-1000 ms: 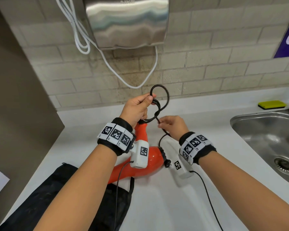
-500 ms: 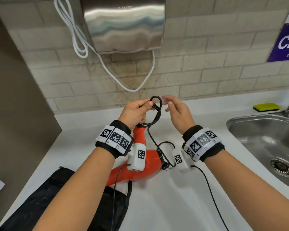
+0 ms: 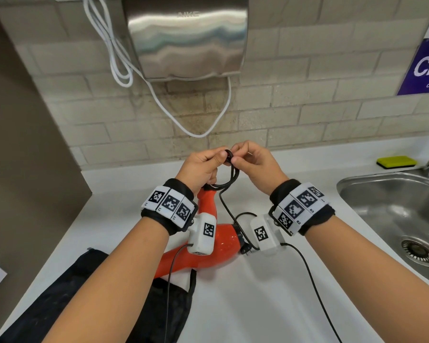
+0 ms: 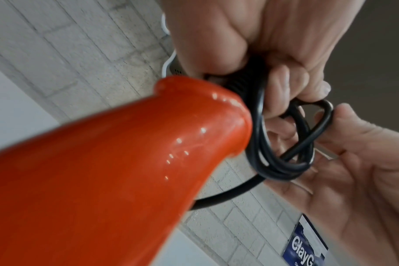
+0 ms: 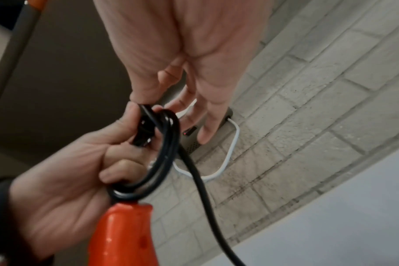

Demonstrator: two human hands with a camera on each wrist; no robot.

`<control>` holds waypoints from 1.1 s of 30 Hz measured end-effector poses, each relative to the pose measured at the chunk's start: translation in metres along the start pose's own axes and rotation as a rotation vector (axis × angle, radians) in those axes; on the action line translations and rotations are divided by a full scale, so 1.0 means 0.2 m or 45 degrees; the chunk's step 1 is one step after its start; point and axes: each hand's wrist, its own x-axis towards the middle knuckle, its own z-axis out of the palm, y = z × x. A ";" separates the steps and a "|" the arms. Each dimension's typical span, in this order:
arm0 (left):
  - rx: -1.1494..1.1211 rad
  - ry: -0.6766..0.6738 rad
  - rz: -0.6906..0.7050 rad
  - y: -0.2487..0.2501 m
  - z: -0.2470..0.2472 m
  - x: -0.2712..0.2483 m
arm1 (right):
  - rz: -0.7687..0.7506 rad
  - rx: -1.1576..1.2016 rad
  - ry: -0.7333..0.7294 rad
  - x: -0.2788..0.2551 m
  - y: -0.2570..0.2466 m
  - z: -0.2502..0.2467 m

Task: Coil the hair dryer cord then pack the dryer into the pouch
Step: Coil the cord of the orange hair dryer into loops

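An orange hair dryer (image 3: 224,246) lies on the white counter (image 3: 258,305), its handle (image 3: 208,201) pointing up toward my hands. My left hand (image 3: 218,157) grips several loops of the black cord (image 3: 230,174) at the handle's end (image 4: 125,162). My right hand (image 3: 238,154) meets it from the right and pinches the top of the coil (image 5: 164,144) between thumb and fingers. The rest of the cord runs down to the plug (image 3: 245,251) beside the dryer's body. The black pouch (image 3: 60,293) lies flat at the lower left, partly under the dryer's nozzle and my left arm.
A steel sink (image 3: 357,184) is sunk into the counter at the right, with a yellow sponge (image 3: 396,161) behind it. A steel hand dryer (image 3: 186,38) with a white cable (image 3: 159,95) hangs on the tiled wall. A dark panel (image 3: 22,144) closes the left side.
My right hand has come up from the loose cord below to the top of the coil and now pinches it. The coil's loop looks smaller. The left hand has stayed put.
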 end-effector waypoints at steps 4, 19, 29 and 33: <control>0.011 -0.093 0.035 0.00 0.01 -0.01 | 0.029 -0.049 -0.092 -0.01 0.05 -0.01; 0.166 -0.015 -0.006 0.04 0.01 -0.02 | 0.154 -0.661 -0.195 -0.01 0.08 -0.06; 0.244 -0.043 -0.012 0.03 0.02 0.00 | 0.063 -0.856 0.106 0.04 0.01 -0.10; 0.367 -0.168 -0.032 0.04 0.02 0.02 | -0.106 -0.891 0.188 0.07 -0.05 -0.05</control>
